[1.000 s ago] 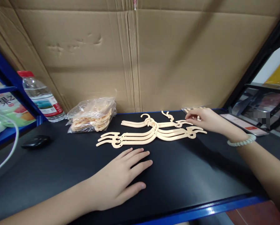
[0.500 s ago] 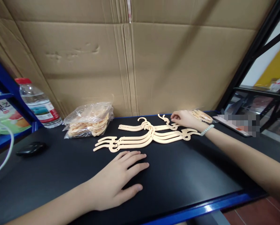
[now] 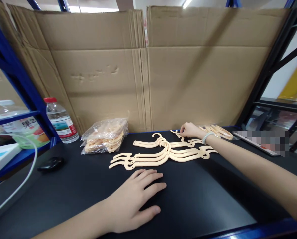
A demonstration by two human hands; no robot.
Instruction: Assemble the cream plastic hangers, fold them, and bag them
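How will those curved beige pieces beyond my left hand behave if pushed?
The beige pieces look smooth and lie flat, so they'd probably slide, not roll. They overlap in the middle, so some might snag.

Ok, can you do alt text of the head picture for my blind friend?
A person's right hand is at small cream pieces behind cream hangers on a black table. The left hand lies palm down in front; a filled plastic bag and red-capped bottle are back left.

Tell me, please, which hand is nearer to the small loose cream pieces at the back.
Right. The right hand is at the small loose cream pieces; the left hand lies palm down nearer the camera, with the long cream pieces between.
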